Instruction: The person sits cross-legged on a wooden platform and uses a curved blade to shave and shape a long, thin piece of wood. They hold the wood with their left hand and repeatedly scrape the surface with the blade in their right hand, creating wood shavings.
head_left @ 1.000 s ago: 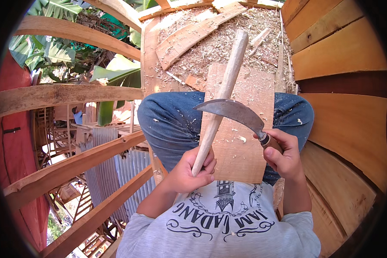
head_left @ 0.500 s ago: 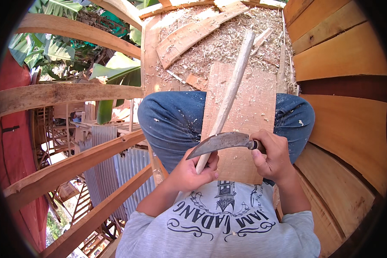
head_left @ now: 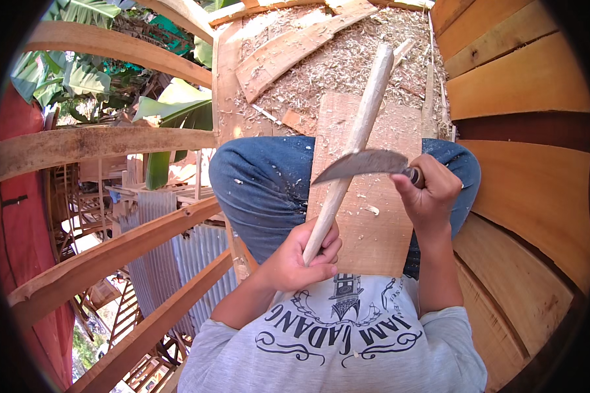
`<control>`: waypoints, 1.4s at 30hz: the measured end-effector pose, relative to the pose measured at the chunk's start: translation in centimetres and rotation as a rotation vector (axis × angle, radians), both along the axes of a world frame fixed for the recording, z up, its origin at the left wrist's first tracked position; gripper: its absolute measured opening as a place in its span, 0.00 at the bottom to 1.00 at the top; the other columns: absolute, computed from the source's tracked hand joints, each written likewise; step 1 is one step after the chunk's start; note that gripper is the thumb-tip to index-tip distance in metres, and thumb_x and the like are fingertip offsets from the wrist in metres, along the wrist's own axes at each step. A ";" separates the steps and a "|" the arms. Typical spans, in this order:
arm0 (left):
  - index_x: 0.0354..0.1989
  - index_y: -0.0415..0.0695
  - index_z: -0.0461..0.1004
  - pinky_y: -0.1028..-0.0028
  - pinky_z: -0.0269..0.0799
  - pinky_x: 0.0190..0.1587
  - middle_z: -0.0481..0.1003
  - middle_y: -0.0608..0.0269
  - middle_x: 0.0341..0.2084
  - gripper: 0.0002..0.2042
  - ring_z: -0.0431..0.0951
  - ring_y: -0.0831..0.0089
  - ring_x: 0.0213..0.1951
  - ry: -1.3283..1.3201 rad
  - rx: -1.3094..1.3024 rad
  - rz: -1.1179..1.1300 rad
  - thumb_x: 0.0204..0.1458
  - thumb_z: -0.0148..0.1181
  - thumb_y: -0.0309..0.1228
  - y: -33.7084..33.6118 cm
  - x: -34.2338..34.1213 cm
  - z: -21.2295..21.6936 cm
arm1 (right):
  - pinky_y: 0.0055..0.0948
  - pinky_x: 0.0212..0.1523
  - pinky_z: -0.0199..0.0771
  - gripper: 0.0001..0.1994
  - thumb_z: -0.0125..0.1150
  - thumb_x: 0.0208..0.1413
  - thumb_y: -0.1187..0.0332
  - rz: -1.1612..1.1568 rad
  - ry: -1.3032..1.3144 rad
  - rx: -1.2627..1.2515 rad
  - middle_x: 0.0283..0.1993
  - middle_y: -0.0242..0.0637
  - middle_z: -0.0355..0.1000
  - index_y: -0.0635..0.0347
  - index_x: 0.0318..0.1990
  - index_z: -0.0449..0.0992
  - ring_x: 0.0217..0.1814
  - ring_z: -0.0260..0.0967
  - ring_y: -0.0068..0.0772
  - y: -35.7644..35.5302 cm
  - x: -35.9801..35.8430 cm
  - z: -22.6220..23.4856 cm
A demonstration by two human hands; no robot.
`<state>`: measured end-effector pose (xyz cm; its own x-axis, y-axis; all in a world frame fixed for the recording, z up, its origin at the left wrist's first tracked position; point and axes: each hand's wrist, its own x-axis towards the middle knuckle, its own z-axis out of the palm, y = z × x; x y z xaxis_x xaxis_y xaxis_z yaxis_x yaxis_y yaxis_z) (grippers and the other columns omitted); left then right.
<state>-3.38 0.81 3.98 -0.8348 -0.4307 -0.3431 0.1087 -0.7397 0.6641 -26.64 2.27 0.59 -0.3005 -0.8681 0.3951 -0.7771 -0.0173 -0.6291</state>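
the left hand (head_left: 298, 262) has its fingers (head_left: 331, 249) closed around the lower end of a pale wooden stick (head_left: 368, 108), which slants up and to the right, above a flat board (head_left: 383, 229) lying across the person's lap. the right hand (head_left: 432, 196) grips the short dark handle (head_left: 415, 175) of a curved knife (head_left: 364, 165), fingers wrapped round it and the thumb lying forward near the base of the blade. the grey blade points left and passes in front of the stick around its middle (whether the edge actually touches the wood, i cannot tell). a few shavings are scattered on the board, with one curled shaving (head_left: 372, 210) to the right of the stick.

the board spans blue jeans (head_left: 262, 187), with a printed grey shirt (head_left: 387, 340) just below it. beyond the knees, a broad layer of wood shavings (head_left: 341, 72) covers the floor, and a long plank (head_left: 295, 52) lies angled among them, near a small wooden offcut (head_left: 299, 122). wooden boards (head_left: 524, 183) form the right side; wooden rails (head_left: 105, 145) run along the left, with corrugated sheets (head_left: 206, 259) beyond.
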 end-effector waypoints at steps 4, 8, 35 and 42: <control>0.29 0.45 0.54 0.83 0.53 0.24 0.55 0.75 0.17 0.15 0.54 0.87 0.20 -0.011 -0.010 0.015 0.43 0.55 0.16 0.1 0.2 -0.2 | 0.24 0.15 0.47 0.28 0.61 0.49 0.47 -0.195 -0.185 0.052 0.10 0.30 0.47 0.62 0.14 0.62 0.14 0.47 0.20 -0.2 -3.8 0.1; 0.29 0.45 0.54 0.83 0.53 0.24 0.56 0.75 0.17 0.14 0.55 0.87 0.20 -0.051 0.025 0.069 0.43 0.55 0.17 -0.4 0.5 -0.3 | 0.27 0.14 0.53 0.26 0.65 0.43 0.46 0.209 -0.078 0.096 0.10 0.31 0.52 0.59 0.14 0.64 0.11 0.53 0.28 1.7 0.4 1.6; 0.29 0.45 0.55 0.83 0.50 0.24 0.55 0.74 0.17 0.14 0.54 0.86 0.19 -0.174 -0.117 0.062 0.40 0.54 0.17 0.3 -0.3 0.4 | 0.27 0.14 0.49 0.28 0.63 0.45 0.45 0.065 -0.072 0.039 0.10 0.33 0.51 0.60 0.14 0.62 0.11 0.47 0.29 -0.2 -0.5 0.9; 0.32 0.43 0.59 0.81 0.53 0.25 0.56 0.74 0.17 0.12 0.55 0.86 0.21 -0.321 -0.264 0.058 0.41 0.55 0.19 0.8 -0.4 1.1 | 0.28 0.14 0.51 0.28 0.64 0.45 0.45 -0.127 -0.168 0.123 0.10 0.33 0.52 0.60 0.14 0.62 0.11 0.51 0.31 -0.6 -1.6 -1.3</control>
<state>-3.80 1.56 5.04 -0.6752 -0.5820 -0.4532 -0.0982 -0.5381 0.8372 -28.26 1.68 -0.75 -0.4628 -0.8577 0.2239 -0.6525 0.1587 -0.7410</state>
